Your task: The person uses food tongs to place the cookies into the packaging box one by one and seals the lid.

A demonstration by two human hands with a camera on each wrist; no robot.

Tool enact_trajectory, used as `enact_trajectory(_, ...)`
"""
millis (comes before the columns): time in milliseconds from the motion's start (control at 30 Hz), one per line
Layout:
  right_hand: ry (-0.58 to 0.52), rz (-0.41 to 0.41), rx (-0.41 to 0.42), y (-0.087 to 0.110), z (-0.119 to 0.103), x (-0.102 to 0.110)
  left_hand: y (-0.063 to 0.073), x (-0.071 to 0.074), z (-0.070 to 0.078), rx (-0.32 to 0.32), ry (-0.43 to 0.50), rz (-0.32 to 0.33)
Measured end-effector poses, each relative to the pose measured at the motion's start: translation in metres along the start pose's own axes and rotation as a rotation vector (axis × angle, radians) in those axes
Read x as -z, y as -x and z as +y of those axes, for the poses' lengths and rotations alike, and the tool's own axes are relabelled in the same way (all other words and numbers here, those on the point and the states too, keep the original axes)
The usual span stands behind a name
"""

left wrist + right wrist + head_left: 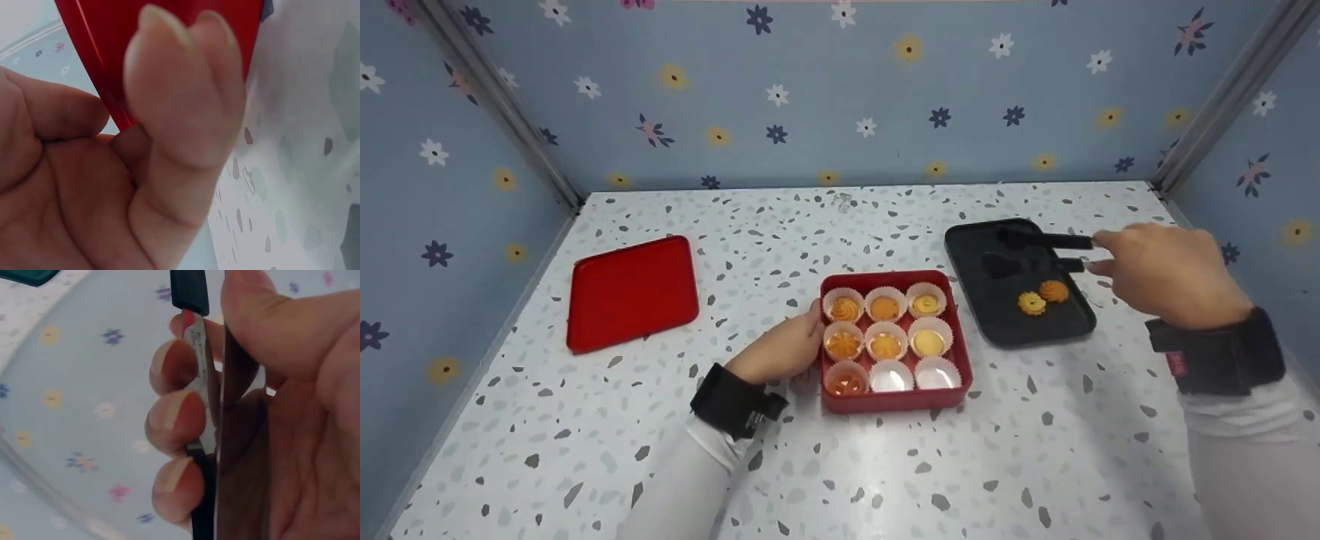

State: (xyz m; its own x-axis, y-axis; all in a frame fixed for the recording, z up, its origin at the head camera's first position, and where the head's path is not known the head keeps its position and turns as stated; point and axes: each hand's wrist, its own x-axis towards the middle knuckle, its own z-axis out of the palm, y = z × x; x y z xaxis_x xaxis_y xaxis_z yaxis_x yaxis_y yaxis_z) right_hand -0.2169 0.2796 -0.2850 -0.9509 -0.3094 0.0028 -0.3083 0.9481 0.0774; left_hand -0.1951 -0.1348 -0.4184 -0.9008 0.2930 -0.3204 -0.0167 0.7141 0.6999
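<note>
A red square box (896, 405) stands mid-table, holding rows of white paper cups (937, 373). Most cups hold a cookie (844, 343); the front middle and front right ones hold none. My left hand (784, 346) grips the box's left side, its fingers (185, 95) against the red wall in the left wrist view. In my right hand (1174, 274) are tongs (244, 461) with metal arms and black ends. Their tips reach over the dark tray (1012, 330), spread apart with nothing between them. Two piped cookies (1032, 303) lie on that tray, nearer me than the tips.
A red tray (634, 292) lies on the left of the speckled table (765, 240). Blue flowered walls (825, 90) enclose the table at the back and both sides, with grey metal posts (1230, 90) at the corners.
</note>
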Motion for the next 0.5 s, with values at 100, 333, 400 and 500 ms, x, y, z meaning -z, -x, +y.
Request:
enact_trajectory(100,-0.061,-0.088,-0.076,0.010,0.020,-0.025,0.000,0.000,0.000,0.006,0.016,0.004)
enact_trajectory(333,-0.130,-0.138,-0.148,0.030,0.033,-0.055,0.001,-0.001,-0.002,0.019,0.010,0.000)
enact_trajectory(400,-0.144,-0.144,-0.160,0.034,0.036,-0.058,0.001,-0.001,-0.002,0.021,0.015,-0.002)
enact_trajectory(500,-0.158,-0.156,-0.177,0.037,0.040,-0.059,0.001,-0.001,-0.001,0.029,0.028,0.002)
